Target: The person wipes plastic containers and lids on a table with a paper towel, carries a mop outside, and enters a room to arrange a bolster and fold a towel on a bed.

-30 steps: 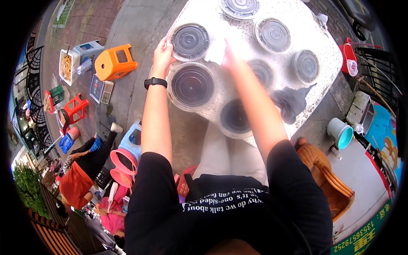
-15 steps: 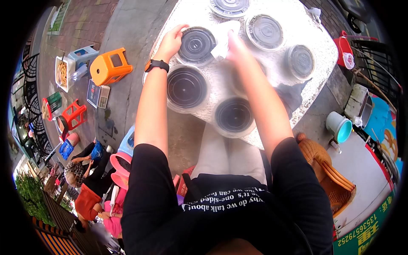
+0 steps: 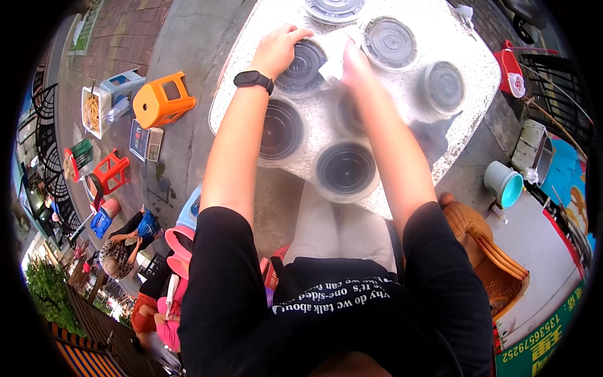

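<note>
Several round plastic containers with clear lids and dark contents stand on a white speckled table. My left hand (image 3: 276, 53), with a dark watch (image 3: 254, 80) on its wrist, is curled around the upper left rim of one lidded container (image 3: 299, 70), its thumb along the lid's edge. My right hand (image 3: 355, 65) is closed on a white tissue (image 3: 331, 49), which covers the right part of that lid. Nearer to me sit a larger container (image 3: 276, 132) and another container (image 3: 345, 169). My right forearm partly hides one more container (image 3: 349, 113).
Farther along the table (image 3: 465, 47) are more lidded containers (image 3: 389, 44). An orange stool (image 3: 164, 100), a scale (image 3: 146, 141) and a red stool (image 3: 112, 171) stand at left. Seated people are at lower left. A wicker chair (image 3: 480, 251) and a pale bucket (image 3: 502, 182) are at right.
My left hand has moved right and up from the container's left side onto its upper rim. The container has shifted slightly right. My right hand still has the tissue, a little lower and farther right.
</note>
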The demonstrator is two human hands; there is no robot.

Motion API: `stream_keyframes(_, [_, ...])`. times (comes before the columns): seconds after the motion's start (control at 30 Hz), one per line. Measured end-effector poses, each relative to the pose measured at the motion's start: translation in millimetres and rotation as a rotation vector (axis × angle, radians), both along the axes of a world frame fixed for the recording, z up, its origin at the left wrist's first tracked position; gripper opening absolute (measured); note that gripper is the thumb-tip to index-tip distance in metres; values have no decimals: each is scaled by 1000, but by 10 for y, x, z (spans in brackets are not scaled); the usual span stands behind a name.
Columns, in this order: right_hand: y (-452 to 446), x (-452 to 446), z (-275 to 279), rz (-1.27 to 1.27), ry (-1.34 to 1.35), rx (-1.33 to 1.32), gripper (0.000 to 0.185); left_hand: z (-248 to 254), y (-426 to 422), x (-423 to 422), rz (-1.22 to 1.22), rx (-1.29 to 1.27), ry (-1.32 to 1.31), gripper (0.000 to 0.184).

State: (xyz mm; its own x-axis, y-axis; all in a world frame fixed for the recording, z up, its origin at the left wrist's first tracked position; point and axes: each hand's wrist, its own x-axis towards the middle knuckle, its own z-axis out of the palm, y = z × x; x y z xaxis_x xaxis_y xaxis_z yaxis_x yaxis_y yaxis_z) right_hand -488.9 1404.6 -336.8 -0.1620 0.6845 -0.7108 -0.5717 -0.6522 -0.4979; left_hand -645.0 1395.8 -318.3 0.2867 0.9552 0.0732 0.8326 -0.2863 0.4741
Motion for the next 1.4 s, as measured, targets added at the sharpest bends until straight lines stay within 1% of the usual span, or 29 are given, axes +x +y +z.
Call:
stream_keyframes(0.1, [44, 17, 260, 28, -86, 66, 42, 29, -28, 81, -52, 40, -31, 37])
stream_keyframes(0.2, [36, 13, 263, 171, -380, 52, 46, -17, -33, 161, -39, 124, 20, 32])
stream_keyframes(0.23, [18, 22, 365, 218, -423, 53, 50, 4, -38, 183, 19, 126, -14, 30])
stream_keyframes(0.3, [17, 53, 273, 226, -418, 87, 51, 72, -95, 223, 137, 127, -81, 28])
stream_keyframes(0.4, [44, 94, 128, 255, -420, 97, 52, 28, -300, 130, 618, 94, 46, 33])
stream_keyframes(0.47, [59, 116, 129, 244, -398, 89, 51, 85, -426, -70, 650, -389, -63, 42])
stream_keyframes(0.5, [49, 117, 142, 225, -371, 82, 51, -21, -470, -154, 675, -412, -98, 36])
stream_keyframes(0.57, [18, 111, 181, 196, -332, 74, 51, -113, -487, -239, 557, -416, -167, 33])
stream_keyframes(0.7, [-1, 95, 177, 160, -316, 76, 50, -72, -335, -307, 321, -360, -288, 27])
stream_keyframes(0.83, [109, 75, 11, 178, -332, 58, 51, -41, -88, -369, 126, -516, -303, 26])
stream_keyframes(0.87, [138, 56, -20, 189, -339, 48, 51, -54, -52, -363, 72, -479, -244, 25])
stream_keyframes(0.93, [175, 6, 6, 289, -505, 134, 51, -39, 10, -278, -41, -406, -124, 25])
stream_keyframes(0.97, [199, -13, 22, 338, -590, 175, 52, -34, 23, -226, -21, -381, -24, 25])
stream_keyframes(1.0, [180, -21, 108, 426, -700, 254, 48, -18, 27, -193, -25, -340, 5, 25])
stream_keyframes(1.07, [153, -67, 137, 500, -748, 414, 46, 21, 21, -130, -36, -255, 58, 26])
stream_keyframes(1.1, [178, -86, 132, 537, -771, 459, 45, 51, 9, -108, -24, -231, 63, 28])
stream_keyframes(1.2, [184, -53, 142, 556, -794, 511, 45, 100, -68, -88, 53, -241, -41, 29])
stream_keyframes(1.23, [152, -52, 148, 485, -782, 520, 41, 101, -111, -57, 99, -189, -124, 29])
stream_keyframes(1.27, [126, -25, 160, 401, -799, 533, 40, 111, -154, -36, 154, -205, -163, 26])
stream_keyframes(1.33, [7, 50, 308, 235, -833, 555, 37, 113, -207, 11, 227, -189, -145, 27])
stream_keyframes(1.37, [-52, 101, 374, 168, -853, 593, 33, 92, -229, 28, 228, -97, -90, 27])
stream_keyframes(1.4, [-133, 179, 497, 99, -766, 566, 33, 65, -255, 40, 231, -6, -40, 28])
